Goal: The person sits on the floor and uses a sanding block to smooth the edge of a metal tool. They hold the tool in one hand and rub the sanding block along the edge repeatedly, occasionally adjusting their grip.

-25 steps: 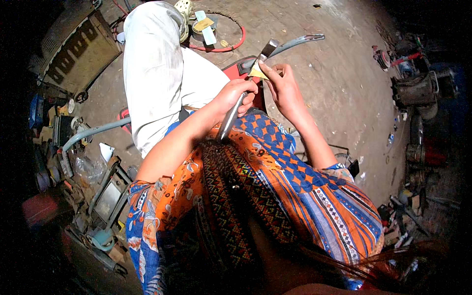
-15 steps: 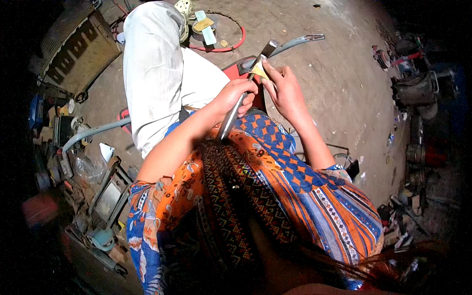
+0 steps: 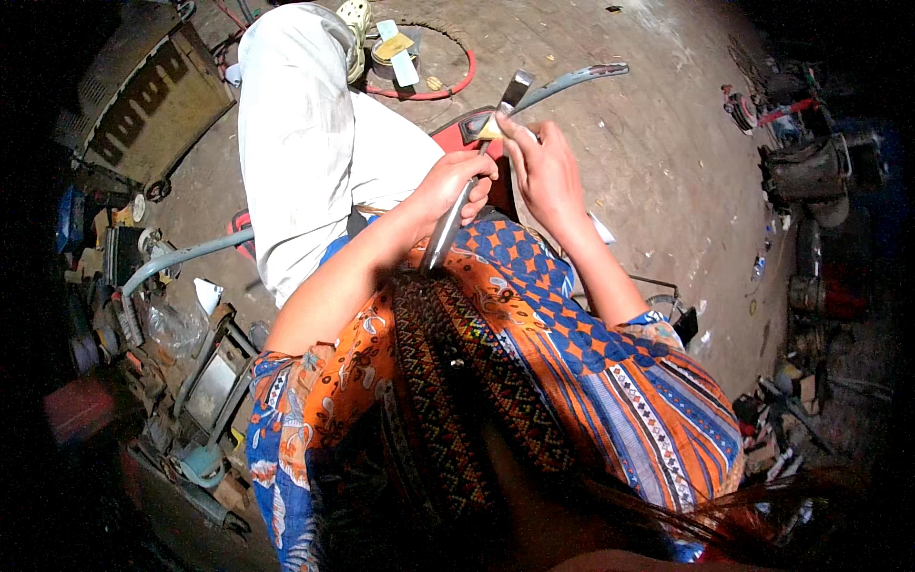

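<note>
1. Look at that grip: the fingers of your left hand (image 3: 456, 183) are clenched around the metal hand tool (image 3: 446, 232), high on its shiny, rounded handle.
2. The tool slants up and to the right before your patterned shirt (image 3: 524, 253). Its lower end meets the shirt in the view; whether they touch, you can't tell from here. Its metal head (image 3: 516, 90) is out beyond both hands, too small to say whether blade or hammer.
3. Over to your right hand (image 3: 550, 176), where thumb and fingers pinch a small yellow-and-white sheet (image 3: 490, 128) at the tool's slim neck, just below the head. How far it wraps around is hidden.
4. Behind the hands shows a red panel (image 3: 452, 136), and a gray bent tube (image 3: 581, 80) runs out to the right past the tool's head.
5. On your left, a white trouser leg (image 3: 295, 143) fills the view, with a pale clog (image 3: 355, 24) beyond the knee.
6. Out on the floor (image 3: 667, 143), a red hose loop (image 3: 470, 76) curves beside a pale blue strip (image 3: 404, 69) and a yellow pad (image 3: 395, 46).
7. Far left, there's a tan slotted panel (image 3: 176, 112), and nearer you, a clear plastic bag (image 3: 176, 329).
</note>
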{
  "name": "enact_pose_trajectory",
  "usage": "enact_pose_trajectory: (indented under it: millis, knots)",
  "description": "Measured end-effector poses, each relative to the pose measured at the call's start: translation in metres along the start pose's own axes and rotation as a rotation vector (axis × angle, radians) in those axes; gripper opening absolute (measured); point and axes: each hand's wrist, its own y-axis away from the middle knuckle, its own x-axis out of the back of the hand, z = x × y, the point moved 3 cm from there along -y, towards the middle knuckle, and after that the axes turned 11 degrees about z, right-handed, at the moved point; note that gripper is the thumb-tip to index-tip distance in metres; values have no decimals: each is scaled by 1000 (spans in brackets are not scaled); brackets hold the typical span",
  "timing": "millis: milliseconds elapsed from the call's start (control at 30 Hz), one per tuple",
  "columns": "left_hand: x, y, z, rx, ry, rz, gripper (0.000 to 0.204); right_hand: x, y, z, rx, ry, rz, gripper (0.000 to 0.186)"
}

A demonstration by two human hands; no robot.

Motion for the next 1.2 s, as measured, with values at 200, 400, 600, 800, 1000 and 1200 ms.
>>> enact_pose_trajectory:
  millis: [200, 400, 600, 800, 1000, 1200]
  knots:
    - [4, -4, -3, 17, 13, -22, 13, 3, 3, -8, -10, 17, -17, 32]
    - [0, 0, -1, 13, -3, 22, 15, -3, -4, 6, -14, -21, 27, 30]
    - [2, -2, 0, 20, -9, -21, 14, 11, 7, -19, 67, 22, -36, 29]
    - [1, 0, -2, -7, 4, 9, 16, -3, -12, 0, 41, 62, 52, 29]
    - [0, 1, 0, 27, -46, 8, 17, 4, 10, -14, 54, -51, 15, 29]
    - [-1, 1, 0, 2, 8, 13, 16, -13, -13, 10, 45, 22, 105, 31]
